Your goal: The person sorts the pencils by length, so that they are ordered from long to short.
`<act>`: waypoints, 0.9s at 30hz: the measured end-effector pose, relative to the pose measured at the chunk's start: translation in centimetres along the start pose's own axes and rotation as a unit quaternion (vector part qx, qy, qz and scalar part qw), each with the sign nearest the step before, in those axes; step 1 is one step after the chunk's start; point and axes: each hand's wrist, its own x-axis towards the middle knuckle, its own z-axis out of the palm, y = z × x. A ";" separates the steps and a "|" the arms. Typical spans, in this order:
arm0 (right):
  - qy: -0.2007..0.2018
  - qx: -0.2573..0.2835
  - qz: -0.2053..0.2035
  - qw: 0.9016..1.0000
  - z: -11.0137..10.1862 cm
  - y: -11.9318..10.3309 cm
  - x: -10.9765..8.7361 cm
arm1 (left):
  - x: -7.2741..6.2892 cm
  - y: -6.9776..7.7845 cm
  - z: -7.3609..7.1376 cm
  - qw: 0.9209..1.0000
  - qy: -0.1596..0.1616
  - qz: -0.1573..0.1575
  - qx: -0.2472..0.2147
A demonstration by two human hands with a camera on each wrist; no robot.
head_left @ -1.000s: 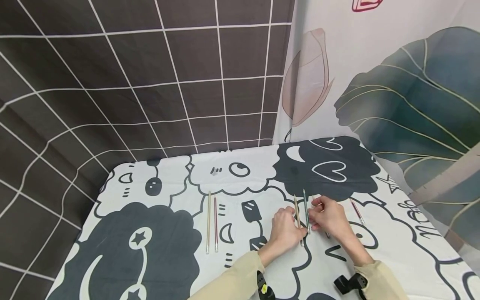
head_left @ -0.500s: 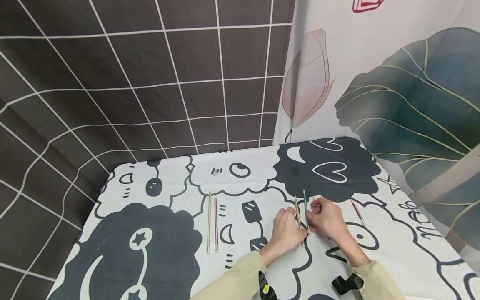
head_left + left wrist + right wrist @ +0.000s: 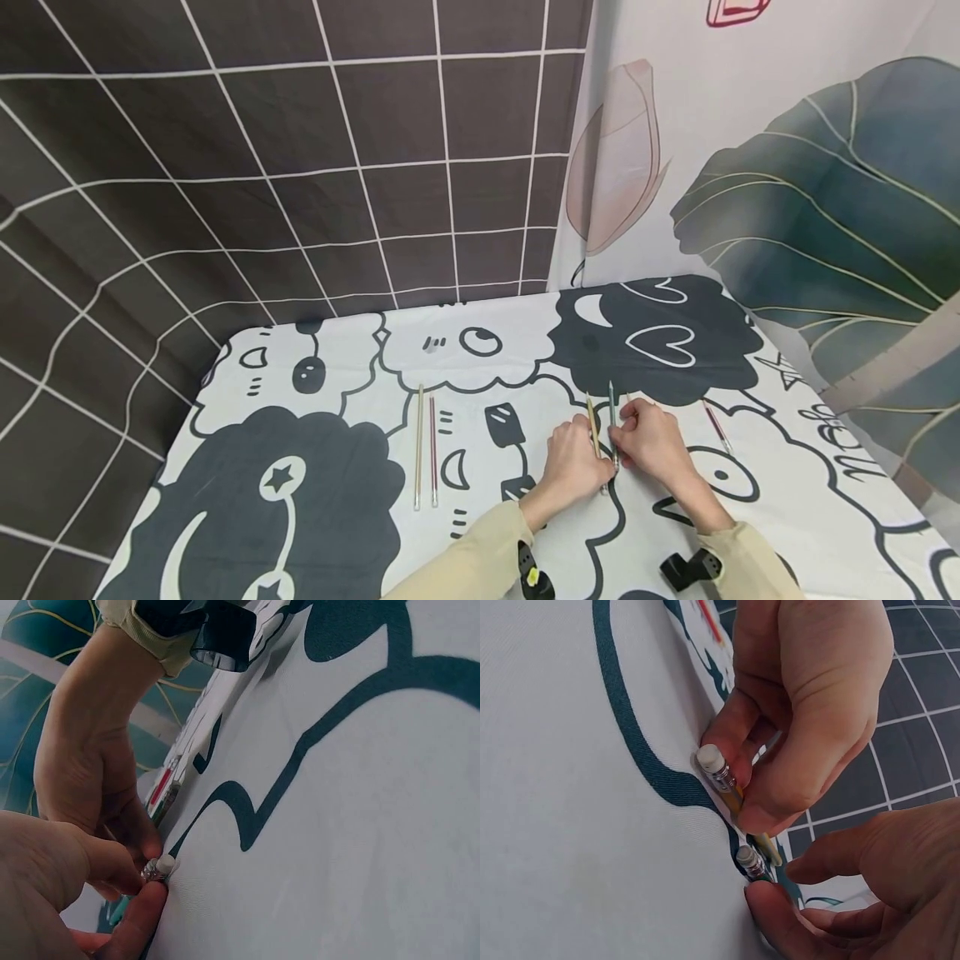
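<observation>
My left hand [image 3: 573,458] pinches a yellow pencil [image 3: 592,417] near its eraser end, low over the cloth. Its white eraser [image 3: 711,757] sticks out past the fingers in the right wrist view. Just right of it, my right hand [image 3: 654,440] has thumb and fingers around a green pencil [image 3: 612,404], whose eraser [image 3: 746,856] shows beside the fingertip. The two pencils lie side by side, tips pointing away. A pale tip of another pencil [image 3: 628,397] peeks out beyond the right hand, which hides the rest.
To the left, a yellow pencil [image 3: 417,450] and a red pencil [image 3: 432,454] lie parallel. Another red pencil [image 3: 717,427] lies right of the right hand. The table wears a black-and-white patterned cloth [image 3: 540,542], with a dark grid curtain [image 3: 390,192] behind.
My right hand has shifted slightly left, its fingers closing in on the green pencil. The yellow pencil's tip has swung a little left; the left hand stays nearly in place.
</observation>
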 end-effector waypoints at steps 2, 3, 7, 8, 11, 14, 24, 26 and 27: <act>0.000 -0.005 -0.001 1.000 0.1 0.0 0.1 | 0.1 0.1 0.0 1.000 -0.001 0.002 0.004; 0.001 -0.007 -0.001 1.000 0.1 0.1 0.1 | 0.1 0.1 0.0 1.000 -0.001 0.002 0.006; 0.000 -0.010 -0.001 1.000 0.2 0.1 0.1 | 0.2 0.3 0.0 1.000 -0.005 -0.002 0.016; 0.000 -0.011 0.000 1.000 0.3 0.1 0.1 | 0.2 0.4 0.0 1.000 -0.006 -0.004 0.018; -0.002 -0.011 0.000 1.000 0.3 0.1 0.1 | 0.2 0.5 0.1 1.000 -0.005 -0.009 0.025; -0.002 -0.011 -0.001 1.000 0.4 0.1 0.1 | 0.3 0.6 0.2 0.999 0.003 -0.012 0.041; -0.003 -0.014 -0.010 1.000 0.4 0.1 0.1 | 0.5 0.8 0.4 0.998 0.014 -0.029 0.055; -0.002 -0.016 -0.011 1.000 0.4 0.1 0.2 | 0.5 0.9 0.4 0.998 0.014 -0.031 0.053; -0.001 -0.018 -0.011 1.000 0.4 0.1 0.2 | 0.4 0.9 0.4 0.998 0.015 -0.030 0.052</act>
